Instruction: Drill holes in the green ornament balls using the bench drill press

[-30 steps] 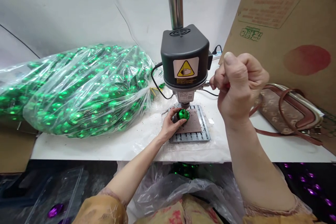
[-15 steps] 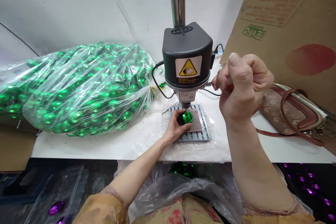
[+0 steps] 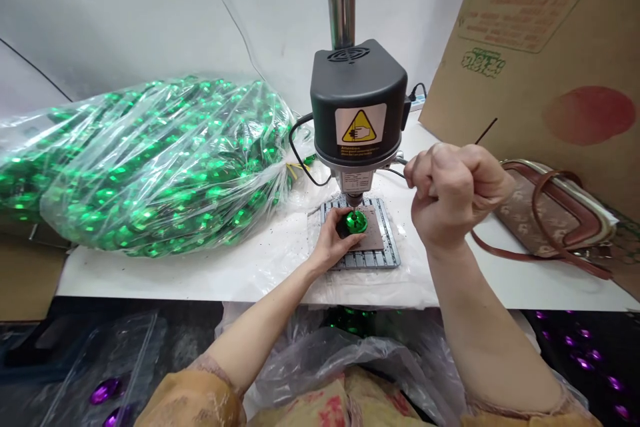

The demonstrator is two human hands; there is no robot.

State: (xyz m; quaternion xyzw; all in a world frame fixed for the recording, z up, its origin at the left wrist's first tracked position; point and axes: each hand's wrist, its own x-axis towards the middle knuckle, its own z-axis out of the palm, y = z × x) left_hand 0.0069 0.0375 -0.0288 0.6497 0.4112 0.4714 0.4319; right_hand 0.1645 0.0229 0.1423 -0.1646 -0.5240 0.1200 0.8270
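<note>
Faceted ornament (image 3: 361, 225): glossy green
Drill press (image 3: 360, 73): black housing, yellow warning triangle (image 3: 359, 128) (black-edged)
Handbag (image 3: 520, 210): brown, paler motifs, reddish-brown trim
Cardboard box (image 3: 525, 90): tan, green lettering, red disc

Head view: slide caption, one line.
Left hand holds a faceted green piece under the drill press; right hand clasps its lever.

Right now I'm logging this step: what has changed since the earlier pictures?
The right hand, closed on the lever, has come down; a dark rod now shows above that hand. The green piece has shifted slightly right, under the chuck. The left hand still holds it; the bag stays put.
</note>
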